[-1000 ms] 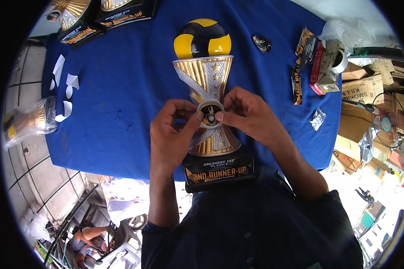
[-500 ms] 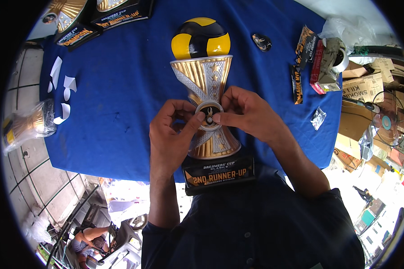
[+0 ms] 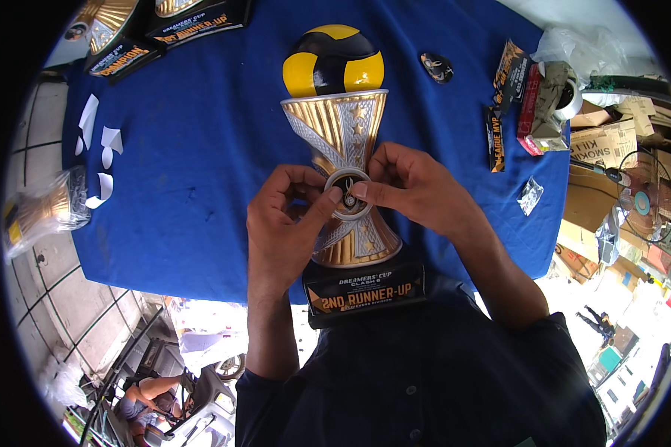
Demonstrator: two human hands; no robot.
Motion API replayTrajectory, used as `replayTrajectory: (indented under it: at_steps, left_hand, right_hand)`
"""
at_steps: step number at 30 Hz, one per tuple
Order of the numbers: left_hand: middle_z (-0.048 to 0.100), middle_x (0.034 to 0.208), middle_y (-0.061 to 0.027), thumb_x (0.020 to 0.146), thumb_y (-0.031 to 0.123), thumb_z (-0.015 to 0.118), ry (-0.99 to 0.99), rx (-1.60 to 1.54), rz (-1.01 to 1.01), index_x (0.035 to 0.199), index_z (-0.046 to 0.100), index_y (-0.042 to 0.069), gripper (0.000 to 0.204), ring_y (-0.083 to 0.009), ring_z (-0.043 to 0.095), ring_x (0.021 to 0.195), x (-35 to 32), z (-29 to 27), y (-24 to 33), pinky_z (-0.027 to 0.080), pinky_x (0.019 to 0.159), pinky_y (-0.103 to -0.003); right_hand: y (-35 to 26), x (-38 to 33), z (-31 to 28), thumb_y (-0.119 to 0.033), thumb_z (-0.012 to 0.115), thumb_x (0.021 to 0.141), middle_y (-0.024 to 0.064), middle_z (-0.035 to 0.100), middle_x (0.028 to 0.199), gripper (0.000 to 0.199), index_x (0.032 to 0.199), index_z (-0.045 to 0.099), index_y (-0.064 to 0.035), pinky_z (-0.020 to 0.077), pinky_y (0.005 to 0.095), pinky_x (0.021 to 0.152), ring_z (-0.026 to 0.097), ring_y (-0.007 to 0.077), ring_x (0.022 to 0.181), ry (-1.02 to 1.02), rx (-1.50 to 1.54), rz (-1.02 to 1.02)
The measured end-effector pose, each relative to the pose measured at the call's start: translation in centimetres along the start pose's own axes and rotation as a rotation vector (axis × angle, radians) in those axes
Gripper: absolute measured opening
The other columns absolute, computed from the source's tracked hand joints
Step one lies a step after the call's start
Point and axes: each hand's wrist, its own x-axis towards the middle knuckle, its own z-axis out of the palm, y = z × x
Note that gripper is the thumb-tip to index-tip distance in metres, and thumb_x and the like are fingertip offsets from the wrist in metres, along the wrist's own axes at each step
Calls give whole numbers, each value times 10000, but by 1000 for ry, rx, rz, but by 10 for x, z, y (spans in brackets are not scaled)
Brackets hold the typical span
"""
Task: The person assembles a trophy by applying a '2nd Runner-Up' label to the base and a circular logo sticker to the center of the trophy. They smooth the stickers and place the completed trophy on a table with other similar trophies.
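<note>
A gold and silver trophy [image 3: 359,242] lies on a blue cloth, its black base [image 3: 365,314] close to my body. A yellow and black volleyball [image 3: 334,63] tops its far end. On its narrow waist sits a silver-rimmed round dark disc [image 3: 348,203] with a small emblem. My left hand [image 3: 282,223] is closed at the disc's left side, thumb on its face and fingers bent beside the rim. From the right, my right hand [image 3: 429,195] presses its thumb onto the disc's upper right, its other fingers curled against the trophy. Both hands partly cover the disc.
Two more trophies [image 3: 119,58] stand at the far left; a plastic-wrapped one [image 3: 46,212] is by the left edge. White paper scraps [image 3: 112,140] lie left. To the right are a loose dark emblem [image 3: 436,68], black label plates [image 3: 496,140], a tape roll [image 3: 570,100] and a fan [image 3: 643,197].
My right thumb has shifted slightly up across the disc, uncovering some of the emblem's lower part. My left hand stays nearly where it was.
</note>
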Motion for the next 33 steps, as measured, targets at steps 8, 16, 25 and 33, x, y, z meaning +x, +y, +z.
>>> replayTrajectory:
  at_steps: [8,16,25,33]
  left_hand:
    - [754,960,-58,1036,63,844,-12,-54,-32,1183,727,-19,205,-104,766,850,0,0,2,641,719,-241]
    - [751,969,-62,1040,57,838,-13,-32,-44,1197,720,-23,212,-100,764,862,0,0,5,657,731,-244]
    - [750,984,-61,1039,47,835,-23,-56,-39,1199,719,-24,209,-97,754,874,0,-1,2,646,731,-240]
    - [732,1035,-55,1028,2,829,-25,-82,-71,1207,718,-28,213,-101,710,956,-1,-2,3,625,827,-263]
  right_hand:
    - [-8,0,0,-159,877,1051,-45,659,926,259,1082,645,-48,532,241,773,627,36,876,-32,36,58]
    - [2,-1,1,-226,900,1032,7,743,920,313,1098,692,-3,558,253,716,698,66,841,-1,20,-18]
    - [2,-1,1,-212,893,1040,-8,723,926,295,1092,677,-16,547,246,725,678,53,849,-4,26,-3]
    - [-4,-2,0,-178,879,1055,-32,693,940,264,1096,658,-38,542,235,771,652,40,884,-16,-13,48]
